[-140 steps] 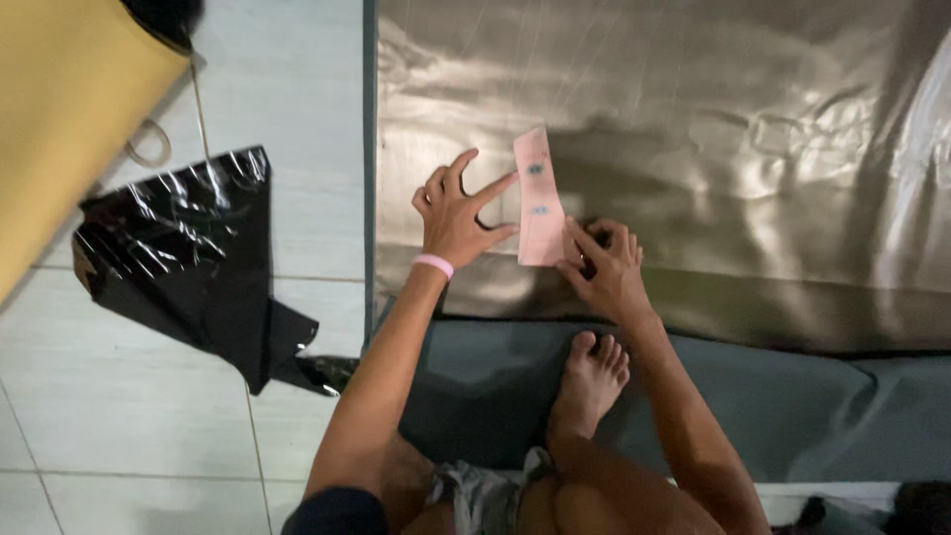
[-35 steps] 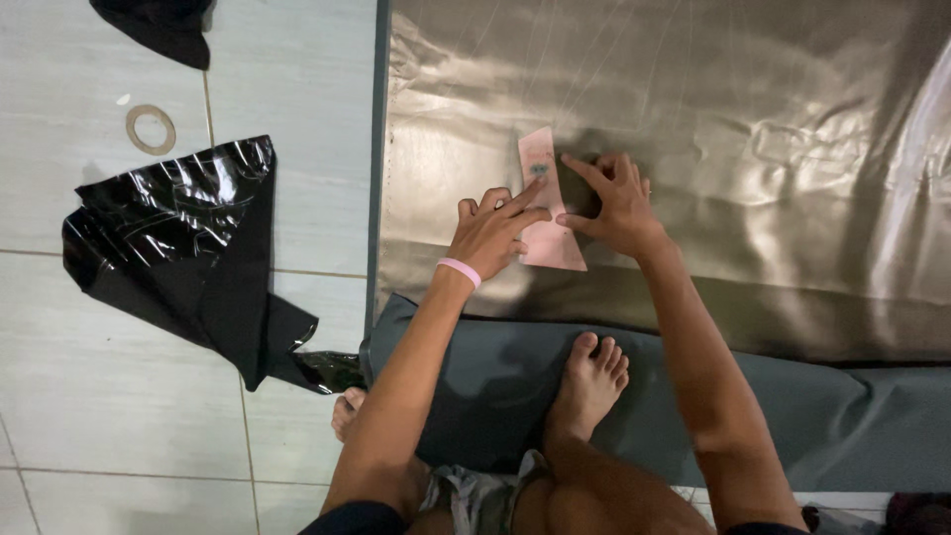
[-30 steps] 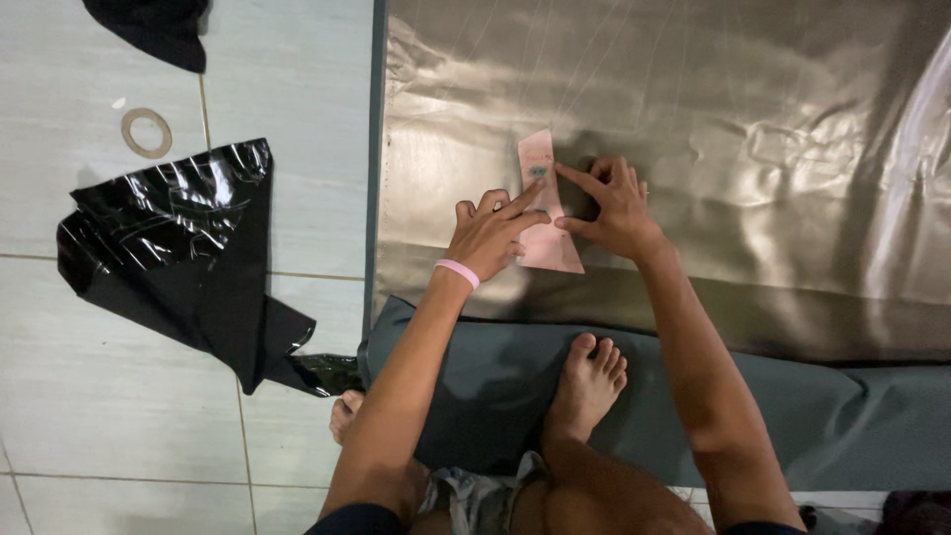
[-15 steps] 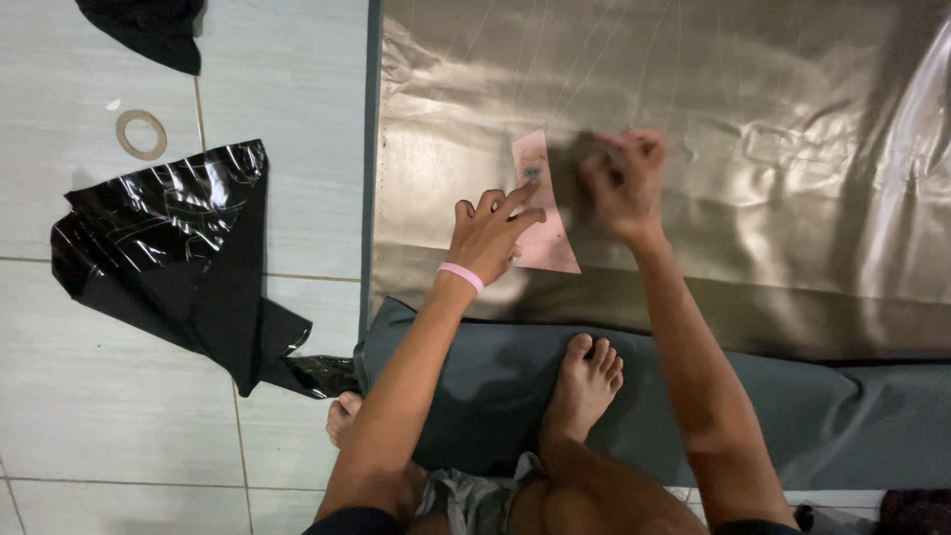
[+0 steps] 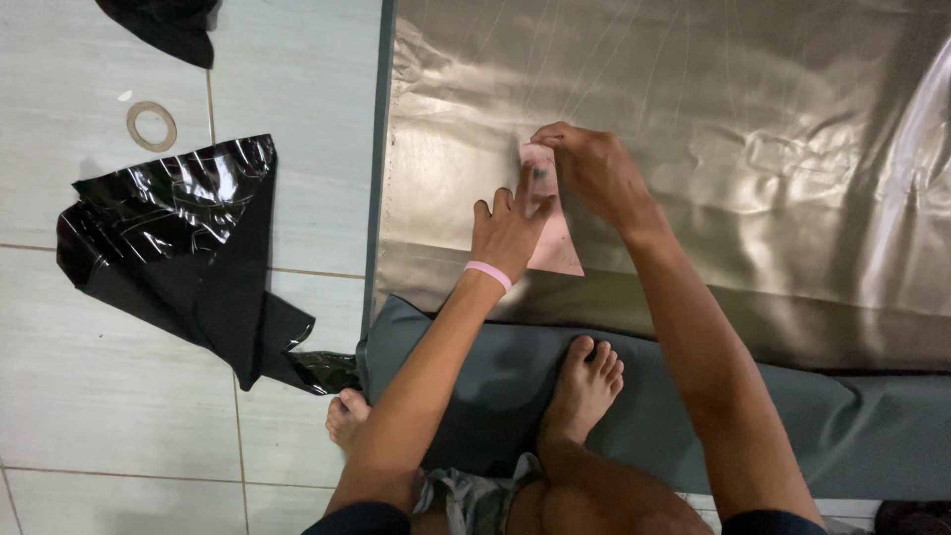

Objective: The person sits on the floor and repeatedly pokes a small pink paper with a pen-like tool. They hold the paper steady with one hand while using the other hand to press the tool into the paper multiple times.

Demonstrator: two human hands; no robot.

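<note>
Pale tiled floor (image 5: 99,416), with a big glossy bronze-grey sheet (image 5: 693,119) spreading over the right side and a duller grey-green sheet (image 5: 872,436) lying under its near edge.

Pink paper template (image 5: 555,233), narrow and tapered, is lying flat on the bronze sheet near its left edge, wider end toward the person.

Left hand (image 5: 510,230) is pressing down on the template's left side, palm down, fingers spread and flat, index finger reaching up along the paper. It is not closing around anything, just pinning. Pink wristband (image 5: 487,274) is sitting on that wrist.

Right hand (image 5: 592,170) is working at the template's far, narrow end, fingers curled together at the top corner of the paper. Cannot tell whether it is pinching the paper edge or holding some small tool; the fingertips are hiding it.

Both forearms are running down toward the camera. 1 bare foot (image 5: 584,381) is resting on the grey-green sheet just below the template; the toes of the other foot (image 5: 347,416) are showing at that sheet's left edge.

Further left, well apart on the tiles: a crumpled shiny black sheet offcut (image 5: 188,248), roughly triangular. Above it a small tape ring (image 5: 152,126). 1 more black scrap (image 5: 168,25) is sitting at the top edge.
</note>
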